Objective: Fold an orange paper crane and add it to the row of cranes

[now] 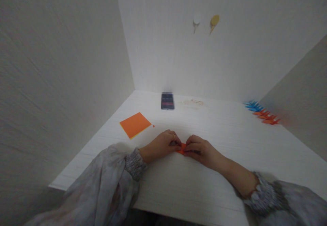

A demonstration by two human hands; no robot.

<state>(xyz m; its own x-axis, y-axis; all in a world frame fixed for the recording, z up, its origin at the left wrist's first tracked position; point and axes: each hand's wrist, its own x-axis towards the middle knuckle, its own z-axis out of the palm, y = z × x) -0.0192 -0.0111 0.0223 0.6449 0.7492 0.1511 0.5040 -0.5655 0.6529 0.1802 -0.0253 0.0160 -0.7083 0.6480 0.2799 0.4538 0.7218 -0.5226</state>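
Fingers (192,147) hide part of the small orange paper (182,148). The face of the dark device (167,101) is blurred into blocks. An orange speck (153,126) is too small to identify. The bottom edge crops both sleeves (99,185).

No legible text, labels or numbers.

The paper piece (182,148) is orange, the sheets (135,125) orange edged yellow, the origami (263,113) blue and red-orange, the worktop (178,185) white.
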